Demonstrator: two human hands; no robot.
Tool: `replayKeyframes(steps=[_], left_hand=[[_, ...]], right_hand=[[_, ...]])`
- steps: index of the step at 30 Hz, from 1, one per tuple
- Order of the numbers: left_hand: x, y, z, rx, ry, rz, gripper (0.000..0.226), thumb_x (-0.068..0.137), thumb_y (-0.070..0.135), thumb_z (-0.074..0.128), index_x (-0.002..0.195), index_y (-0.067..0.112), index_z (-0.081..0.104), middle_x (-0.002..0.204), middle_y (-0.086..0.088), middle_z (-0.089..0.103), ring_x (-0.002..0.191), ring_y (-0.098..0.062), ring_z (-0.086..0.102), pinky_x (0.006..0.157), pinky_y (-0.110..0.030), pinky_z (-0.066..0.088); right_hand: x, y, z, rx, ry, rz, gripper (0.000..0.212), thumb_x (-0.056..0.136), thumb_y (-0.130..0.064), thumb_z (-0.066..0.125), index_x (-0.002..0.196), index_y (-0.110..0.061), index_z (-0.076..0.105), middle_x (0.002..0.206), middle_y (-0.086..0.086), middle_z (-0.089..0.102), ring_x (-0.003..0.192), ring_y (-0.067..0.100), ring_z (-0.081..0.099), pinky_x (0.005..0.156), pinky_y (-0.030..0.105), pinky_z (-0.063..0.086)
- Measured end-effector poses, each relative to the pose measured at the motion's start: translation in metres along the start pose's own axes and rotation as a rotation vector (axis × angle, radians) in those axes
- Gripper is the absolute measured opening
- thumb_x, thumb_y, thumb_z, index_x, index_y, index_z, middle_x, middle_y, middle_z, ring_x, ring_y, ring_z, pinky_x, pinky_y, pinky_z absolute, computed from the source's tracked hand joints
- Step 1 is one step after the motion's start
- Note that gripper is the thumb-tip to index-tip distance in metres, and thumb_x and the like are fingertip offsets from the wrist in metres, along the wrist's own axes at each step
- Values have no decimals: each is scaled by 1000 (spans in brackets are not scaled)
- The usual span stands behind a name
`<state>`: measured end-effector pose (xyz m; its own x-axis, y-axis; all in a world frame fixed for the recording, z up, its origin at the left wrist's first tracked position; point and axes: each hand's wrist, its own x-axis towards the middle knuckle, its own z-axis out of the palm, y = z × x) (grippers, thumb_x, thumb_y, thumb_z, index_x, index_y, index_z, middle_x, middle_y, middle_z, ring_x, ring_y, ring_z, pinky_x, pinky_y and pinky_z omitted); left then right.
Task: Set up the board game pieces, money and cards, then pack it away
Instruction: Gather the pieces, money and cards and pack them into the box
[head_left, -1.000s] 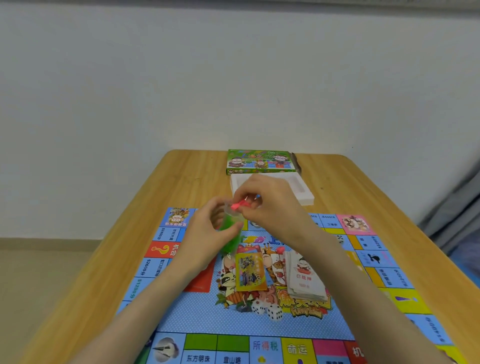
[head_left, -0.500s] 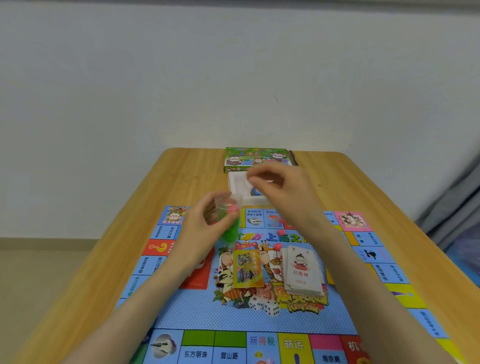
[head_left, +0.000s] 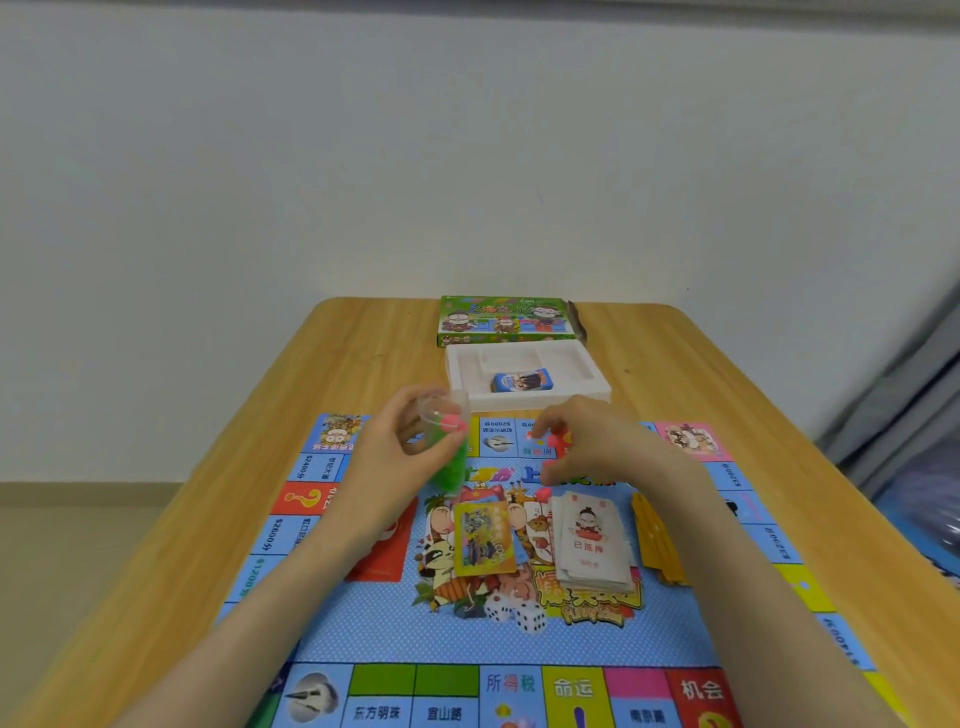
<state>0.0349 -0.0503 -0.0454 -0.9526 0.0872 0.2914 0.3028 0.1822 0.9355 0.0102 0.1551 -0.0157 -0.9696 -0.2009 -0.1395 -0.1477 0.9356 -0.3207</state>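
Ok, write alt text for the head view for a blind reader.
Over a colourful game board, the left hand holds a clear container of green and red pieces while the right hand reaches for small red pieces on it. Cards and two dice lie nearby.

Blue dotted board (head_left: 363, 629), white dice (head_left: 530, 617)

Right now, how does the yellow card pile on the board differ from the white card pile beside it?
The yellow card pile shows a colourful picture; the white card pile is pale with a small red figure. The yellow pile looks smaller and neat; the white pile looks larger, its cards slightly spread. Both lie flat, side by side, on the board.
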Motion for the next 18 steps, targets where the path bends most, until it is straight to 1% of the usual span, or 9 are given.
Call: replayKeyframes(steps=[3,5,7,8,11,12,13,15,18], left_hand=[[-1,0,1,-11,-7,6,32,81,12,71,106,28,58,109,10,66,104,-3,62,86,-15,50],[-1,1,2,-15,-9,7,32,81,11,70,105,28,58,108,9,66,103,-3,62,85,-14,50],[0,1,2,-11,-8,5,32,81,10,70,104,28,58,108,9,66,103,-4,62,85,-15,50],[0,1,2,-7,-9,4,32,81,10,70,104,28,58,107,9,66,103,-4,62,86,-16,50],[-1,1,2,-8,-16,-2,33,81,9,70,106,26,58,108,6,67,103,-5,62,87,-18,51],[-1,2,2,-6,-17,-1,33,82,8,70,108,24,58,109,6,66,102,-4,62,87,-17,51],[-1,2,2,-1,-19,1,33,82,8,70,109,23,58,109,7,66,102,-3,62,86,-16,50],[0,1,2,6,-20,3,34,82,8,71,112,20,58,110,6,66,103,-3,62,86,-14,49],[-1,0,2,7,-27,-7,35,82,9,71,114,19,58,111,5,66,104,-6,62,90,-18,50]], right_hand=[[3,0,5,67,36,-16,20,81,-12,72,100,-12,67,92,-1,55,78,11,51,54,13,37],[5,-1,6,113,58,-1,8,81,-4,69,88,-8,71,87,2,64,73,10,57,53,12,41],[7,0,7,122,83,-6,6,80,-2,69,83,-6,73,86,4,69,70,10,60,54,14,45],[7,0,8,124,92,-13,7,79,-2,69,83,-6,73,83,2,69,67,6,59,53,13,44],[2,-4,3,172,112,-50,8,78,-2,69,83,-6,73,64,-14,60,54,-3,54,43,6,36],[-2,-6,-1,226,116,-62,8,78,-2,68,83,-6,73,54,-19,57,51,-7,54,42,5,36],[-6,-8,-7,305,119,-75,6,79,-2,68,81,-6,73,48,-19,57,49,-10,53,43,4,36],[-16,-13,-19,515,141,-110,6,79,-5,71,77,-11,72,52,-18,62,54,-8,57,51,4,41],[-23,-28,-30,830,182,-214,8,78,-6,73,76,-14,72,69,-10,69,70,4,65,66,11,49]])
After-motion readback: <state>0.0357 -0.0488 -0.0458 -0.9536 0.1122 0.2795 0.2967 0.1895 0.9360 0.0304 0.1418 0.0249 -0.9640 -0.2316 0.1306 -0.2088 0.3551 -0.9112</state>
